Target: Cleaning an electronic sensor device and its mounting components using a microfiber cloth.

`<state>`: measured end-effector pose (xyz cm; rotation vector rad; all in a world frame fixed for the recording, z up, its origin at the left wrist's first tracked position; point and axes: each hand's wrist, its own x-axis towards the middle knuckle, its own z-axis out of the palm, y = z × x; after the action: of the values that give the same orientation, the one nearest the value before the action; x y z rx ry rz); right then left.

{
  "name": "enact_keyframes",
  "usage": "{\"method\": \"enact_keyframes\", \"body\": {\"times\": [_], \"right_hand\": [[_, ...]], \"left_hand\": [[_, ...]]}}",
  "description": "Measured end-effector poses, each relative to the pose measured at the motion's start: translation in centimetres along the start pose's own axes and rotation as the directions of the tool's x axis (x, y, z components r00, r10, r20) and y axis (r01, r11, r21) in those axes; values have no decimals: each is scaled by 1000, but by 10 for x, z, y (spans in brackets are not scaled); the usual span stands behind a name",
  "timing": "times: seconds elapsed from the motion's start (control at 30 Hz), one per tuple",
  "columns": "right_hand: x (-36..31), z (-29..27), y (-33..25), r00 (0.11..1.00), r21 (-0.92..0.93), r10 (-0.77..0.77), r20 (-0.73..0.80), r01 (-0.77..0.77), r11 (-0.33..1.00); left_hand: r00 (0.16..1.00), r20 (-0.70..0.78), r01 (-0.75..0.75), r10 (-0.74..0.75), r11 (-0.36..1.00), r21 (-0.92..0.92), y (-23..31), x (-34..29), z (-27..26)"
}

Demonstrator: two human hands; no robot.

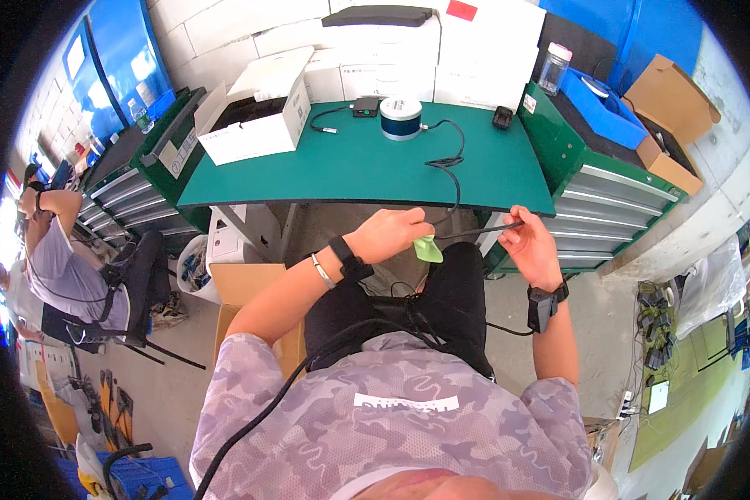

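Note:
Just off the table's front edge, my left hand (393, 234) is closed on a light green cloth (427, 248), pinched around a black cable (475, 231). My right hand (528, 242) pinches the same cable farther right, near its end. From there the cable runs up over the table edge to a round sensor-like cylinder (401, 118), which has a silver top and a dark blue band. Beside the cylinder lies a small black box (365, 107) with a short cable ending in a metal connector (329, 130). The exact grip under my left fingers is hidden.
On the green table (367, 175) stand an open white carton (258, 117) at left and a small black device (502, 117) at right. White boxes (392, 62) line the back. Drawer cabinets (608, 196) flank the table. Another person (83, 275) sits at far left.

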<state>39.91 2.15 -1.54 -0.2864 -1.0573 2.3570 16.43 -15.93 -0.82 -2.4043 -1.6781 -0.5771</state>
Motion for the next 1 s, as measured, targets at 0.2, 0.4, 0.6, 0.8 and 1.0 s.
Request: {"method": "enact_keyframes", "body": {"times": [0.2,0.4,0.6,0.8,1.0], "right_hand": [[7,17,-19,989,-32,-147,-28,146,989],[49,1,-51,960,-11,-234,-156,235,972],[105,5,-84,995,-723,-78,-63,9,691],[167,20,-108,988,-954,3,-154,-150,259],[218,31,-92,978,-878,-208,-10,-109,-467]], "left_hand": [[988,-116,93,-103,992,-91,-17,-2,-7],[771,-432,420,-467,884,-206,-104,-27,14],[580,-369,704,-726,675,-221,-167,-47,38],[481,-346,809,-806,560,-179,-176,-45,44],[503,-344,746,-793,599,-291,-182,-57,38]]}}
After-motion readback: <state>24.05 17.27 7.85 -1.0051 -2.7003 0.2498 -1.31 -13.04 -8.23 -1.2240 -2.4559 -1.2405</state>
